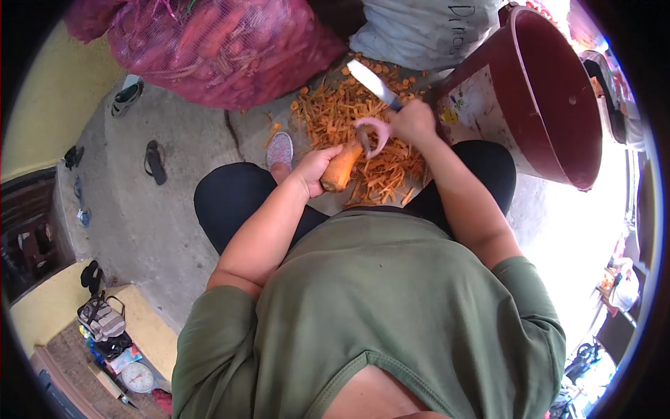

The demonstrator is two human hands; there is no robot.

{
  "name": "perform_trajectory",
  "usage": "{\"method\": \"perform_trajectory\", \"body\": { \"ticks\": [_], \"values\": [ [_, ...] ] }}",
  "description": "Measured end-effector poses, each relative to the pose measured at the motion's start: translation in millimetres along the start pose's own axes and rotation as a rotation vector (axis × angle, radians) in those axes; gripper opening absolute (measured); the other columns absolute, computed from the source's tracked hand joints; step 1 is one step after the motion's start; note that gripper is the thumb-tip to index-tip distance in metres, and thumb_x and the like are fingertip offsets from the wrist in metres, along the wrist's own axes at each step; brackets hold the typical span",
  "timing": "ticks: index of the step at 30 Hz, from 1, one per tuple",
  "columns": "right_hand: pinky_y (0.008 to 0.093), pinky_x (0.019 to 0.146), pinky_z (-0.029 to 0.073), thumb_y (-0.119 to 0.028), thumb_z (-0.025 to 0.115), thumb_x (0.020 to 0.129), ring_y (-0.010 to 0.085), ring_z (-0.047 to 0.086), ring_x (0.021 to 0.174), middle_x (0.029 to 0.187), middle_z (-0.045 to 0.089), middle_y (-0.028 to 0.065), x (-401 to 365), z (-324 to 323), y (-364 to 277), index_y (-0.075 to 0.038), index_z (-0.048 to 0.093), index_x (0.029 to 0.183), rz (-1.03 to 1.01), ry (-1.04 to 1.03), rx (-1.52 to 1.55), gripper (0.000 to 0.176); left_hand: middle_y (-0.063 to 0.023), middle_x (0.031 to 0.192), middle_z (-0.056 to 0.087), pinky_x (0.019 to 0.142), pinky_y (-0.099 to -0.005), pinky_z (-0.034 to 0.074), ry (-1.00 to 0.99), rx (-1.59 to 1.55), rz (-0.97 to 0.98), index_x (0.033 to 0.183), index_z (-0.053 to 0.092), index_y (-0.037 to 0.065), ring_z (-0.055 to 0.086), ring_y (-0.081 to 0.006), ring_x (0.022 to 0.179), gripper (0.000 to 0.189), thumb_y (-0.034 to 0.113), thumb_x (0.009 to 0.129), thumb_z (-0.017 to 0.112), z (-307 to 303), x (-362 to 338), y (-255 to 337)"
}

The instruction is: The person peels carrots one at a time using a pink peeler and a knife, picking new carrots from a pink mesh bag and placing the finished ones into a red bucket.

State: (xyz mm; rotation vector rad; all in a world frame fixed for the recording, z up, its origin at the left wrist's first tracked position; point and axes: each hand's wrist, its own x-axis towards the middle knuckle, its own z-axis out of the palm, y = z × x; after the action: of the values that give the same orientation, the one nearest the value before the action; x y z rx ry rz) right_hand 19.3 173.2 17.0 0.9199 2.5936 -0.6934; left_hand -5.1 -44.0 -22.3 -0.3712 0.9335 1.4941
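A thick orange carrot [340, 170] is gripped in my left hand [315, 166], partly peeled, with its blunt end toward me. My right hand [414, 121] is closed around a pink peeler [380, 131], whose head is at the carrot's far end. A knife [373, 80] with a pale blade and dark handle also sticks out of the right hand, pointing away to the upper left. Below both hands, a pile of orange carrot peelings [391, 166] covers the floor between my knees.
A red mesh sack of carrots [223, 52] and a white sack [419, 31] stand ahead. At the right, a large dark red bucket [481, 105] leans close to my right knee. Flip-flops [155, 163] lie on the concrete floor at left; a round scale [137, 378] is at lower left.
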Motion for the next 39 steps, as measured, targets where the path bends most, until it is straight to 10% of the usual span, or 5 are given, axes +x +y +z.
{"method": "perform_trajectory", "body": {
  "ticks": [4, 11, 16, 23, 39],
  "values": [
    [0.0362, 0.069, 0.047, -0.033, 0.063, 0.062, 0.0287, 0.060, 0.071, 0.072, 0.061, 0.0165, -36.9, 24.3, -19.8, -0.006, 0.065, 0.076, -0.344, -0.116, -0.017, 0.031, -0.0101, 0.089, 0.056, 0.061, -0.0311, 0.048, 0.183, 0.050, 0.059, 0.108, 0.046, 0.002, 0.057, -0.0176, 0.075, 0.033, 0.027, 0.088, 0.040, 20.1, -5.7, -0.7],
    [0.0347, 0.066, 0.049, -0.034, 0.064, 0.064, 0.0273, 0.061, 0.071, 0.074, 0.061, 0.0172, 23.3, 14.0, 23.8, -0.002, 0.063, 0.074, 0.116, 0.135, 0.032, 0.033, -0.0091, 0.092, 0.056, 0.069, -0.0329, 0.048, 0.063, 0.027, 0.025, 0.107, 0.046, 0.003, 0.057, -0.0174, 0.078, 0.032, 0.028, 0.088, 0.041, 15.4, -12.4, 3.2],
    [0.0359, 0.067, 0.048, -0.034, 0.061, 0.067, 0.0282, 0.060, 0.071, 0.069, 0.060, 0.0170, -40.1, 22.9, -20.9, -0.007, 0.064, 0.073, -0.450, -0.092, 0.006, 0.028, -0.0075, 0.090, 0.056, 0.069, -0.0342, 0.049, -0.041, -0.053, 0.026, 0.106, 0.047, 0.006, 0.058, -0.0181, 0.077, 0.031, 0.030, 0.087, 0.041, 19.0, -7.4, -0.6],
    [0.0346, 0.063, 0.048, -0.033, 0.062, 0.067, 0.0285, 0.061, 0.068, 0.071, 0.061, 0.0176, 19.1, 10.7, 23.4, -0.002, 0.064, 0.075, 0.053, 0.104, -0.026, 0.033, -0.0079, 0.085, 0.056, 0.050, -0.0326, 0.049, 0.040, 0.043, -0.033, 0.104, 0.048, 0.007, 0.057, -0.0184, 0.065, 0.034, 0.035, 0.086, 0.042, 7.9, -9.2, 0.2],
    [0.0358, 0.069, 0.047, -0.032, 0.062, 0.065, 0.0269, 0.061, 0.078, 0.079, 0.061, 0.0179, 12.9, 8.5, 10.6, -0.002, 0.063, 0.078, 0.027, 0.015, 0.003, 0.034, -0.0064, 0.089, 0.057, 0.061, -0.0300, 0.049, 0.011, 0.024, 0.018, 0.107, 0.047, 0.006, 0.058, -0.0152, 0.074, 0.034, 0.032, 0.086, 0.044, 0.1, -8.3, 3.3]
  ]
}}
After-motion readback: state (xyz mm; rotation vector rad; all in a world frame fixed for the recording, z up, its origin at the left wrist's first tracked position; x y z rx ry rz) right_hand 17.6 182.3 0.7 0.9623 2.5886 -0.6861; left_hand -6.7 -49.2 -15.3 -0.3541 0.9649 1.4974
